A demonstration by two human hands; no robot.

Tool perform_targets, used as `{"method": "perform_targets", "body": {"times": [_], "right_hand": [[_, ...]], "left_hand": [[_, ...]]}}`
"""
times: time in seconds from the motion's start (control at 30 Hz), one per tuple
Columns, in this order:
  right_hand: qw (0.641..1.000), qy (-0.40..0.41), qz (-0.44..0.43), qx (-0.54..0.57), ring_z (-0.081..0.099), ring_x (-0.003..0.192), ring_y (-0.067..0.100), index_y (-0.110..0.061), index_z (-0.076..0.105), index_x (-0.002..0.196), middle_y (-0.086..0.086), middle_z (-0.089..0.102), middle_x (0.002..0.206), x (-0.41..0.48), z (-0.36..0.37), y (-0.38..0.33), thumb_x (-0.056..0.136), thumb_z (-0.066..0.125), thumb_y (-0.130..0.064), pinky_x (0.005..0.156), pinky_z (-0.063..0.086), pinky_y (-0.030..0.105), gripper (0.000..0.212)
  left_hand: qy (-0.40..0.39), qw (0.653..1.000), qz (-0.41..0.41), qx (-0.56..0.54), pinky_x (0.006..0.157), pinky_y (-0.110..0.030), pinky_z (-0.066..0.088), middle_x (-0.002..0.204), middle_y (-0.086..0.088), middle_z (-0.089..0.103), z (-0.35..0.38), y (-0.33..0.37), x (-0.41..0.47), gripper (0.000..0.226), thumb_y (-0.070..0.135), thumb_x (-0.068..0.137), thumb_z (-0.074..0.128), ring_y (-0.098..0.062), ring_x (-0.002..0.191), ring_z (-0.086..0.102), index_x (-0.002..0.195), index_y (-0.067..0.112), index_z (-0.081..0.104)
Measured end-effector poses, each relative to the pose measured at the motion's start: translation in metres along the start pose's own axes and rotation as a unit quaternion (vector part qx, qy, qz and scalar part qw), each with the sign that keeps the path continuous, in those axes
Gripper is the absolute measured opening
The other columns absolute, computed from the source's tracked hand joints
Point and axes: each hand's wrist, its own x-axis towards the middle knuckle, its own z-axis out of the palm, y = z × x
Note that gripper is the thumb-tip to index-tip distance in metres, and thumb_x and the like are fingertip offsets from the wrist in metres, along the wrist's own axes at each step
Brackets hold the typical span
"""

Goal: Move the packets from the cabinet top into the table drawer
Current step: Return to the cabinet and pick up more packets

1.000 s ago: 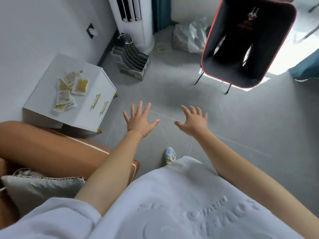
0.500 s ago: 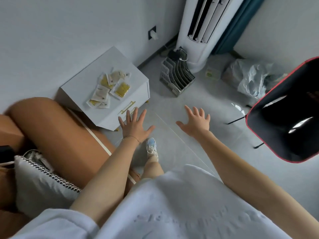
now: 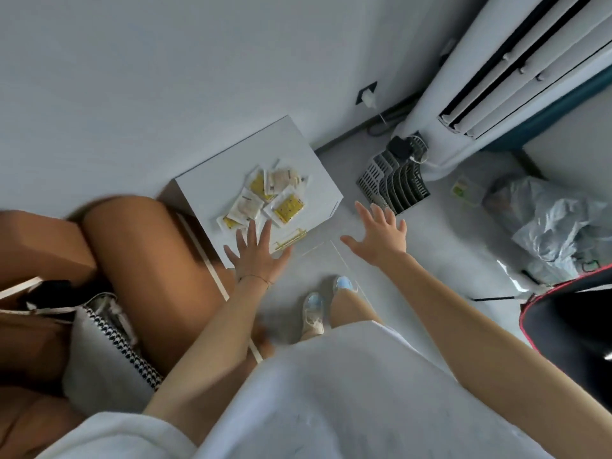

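Several clear packets (image 3: 268,200) with yellow and beige contents lie in a loose pile on top of a small white cabinet (image 3: 231,167) against the wall. Its drawer front with gold handles (image 3: 291,240) faces me and is closed. My left hand (image 3: 256,255) hovers with fingers spread in front of the cabinet's near edge, fingertips just short of the packets, holding nothing. My right hand (image 3: 381,235) is spread open over the floor to the right of the cabinet, also holding nothing.
A brown sofa arm (image 3: 139,253) with a houndstooth cushion (image 3: 106,346) stands left of the cabinet. Right of the cabinet are a grey file rack (image 3: 394,183), a tall white air conditioner (image 3: 496,77), a plastic bag (image 3: 549,226) and a black red-edged chair (image 3: 569,316).
The view has swung left and closer to the cabinet. Both open hands have moved toward it; the left hand now reaches its front edge near the packets.
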Motion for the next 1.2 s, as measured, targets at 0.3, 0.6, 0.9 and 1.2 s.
{"method": "perform_targets", "body": {"times": [0.3, 0.6, 0.9, 1.2], "right_hand": [[0.997, -0.039, -0.057, -0.029, 0.013, 0.146, 0.027, -0.03, 0.011, 0.151, 0.005, 0.014, 0.159, 0.101, -0.015, -0.03, 0.087, 0.05, -0.059, 0.117, 0.018, 0.047, 0.081], [0.989, -0.101, -0.098, -0.052, 0.008, 0.147, 0.03, -0.029, 0.007, 0.153, 0.006, 0.009, 0.16, 0.187, -0.02, -0.065, 0.088, 0.049, -0.06, 0.116, 0.018, 0.049, 0.083], [0.99, -0.118, -0.08, 0.006, 0.011, 0.148, 0.027, -0.028, 0.01, 0.153, 0.005, 0.01, 0.161, 0.293, 0.052, -0.091, 0.086, 0.058, -0.055, 0.115, 0.02, 0.049, 0.086], [0.993, -0.072, -0.076, 0.048, -0.002, 0.148, 0.031, -0.025, -0.005, 0.153, 0.009, -0.004, 0.161, 0.352, 0.136, -0.122, 0.085, 0.056, -0.059, 0.117, 0.013, 0.051, 0.097]], "left_hand": [[-0.007, 0.998, -0.061, -0.014, 0.111, -0.058, -0.012, 0.159, 0.005, -0.01, -0.006, -0.008, 0.052, 0.077, 0.067, 0.088, 0.035, -0.026, 0.146, -0.012, 0.149, 0.039, 0.0], [-0.006, 0.98, -0.155, -0.125, 0.112, -0.056, -0.01, 0.16, 0.001, -0.007, -0.002, -0.01, 0.109, 0.078, 0.062, 0.088, 0.043, -0.025, 0.146, -0.011, 0.15, 0.038, 0.002], [0.058, 0.91, -0.268, -0.312, 0.114, -0.055, 0.002, 0.16, -0.002, 0.002, 0.045, -0.066, 0.208, 0.08, 0.052, 0.087, 0.055, -0.02, 0.147, 0.001, 0.15, 0.031, 0.009], [0.112, 0.918, -0.303, -0.232, 0.11, -0.057, 0.023, 0.153, -0.016, 0.016, 0.115, -0.108, 0.267, 0.094, 0.058, 0.075, 0.066, -0.034, 0.142, 0.012, 0.148, 0.021, 0.021]]}}
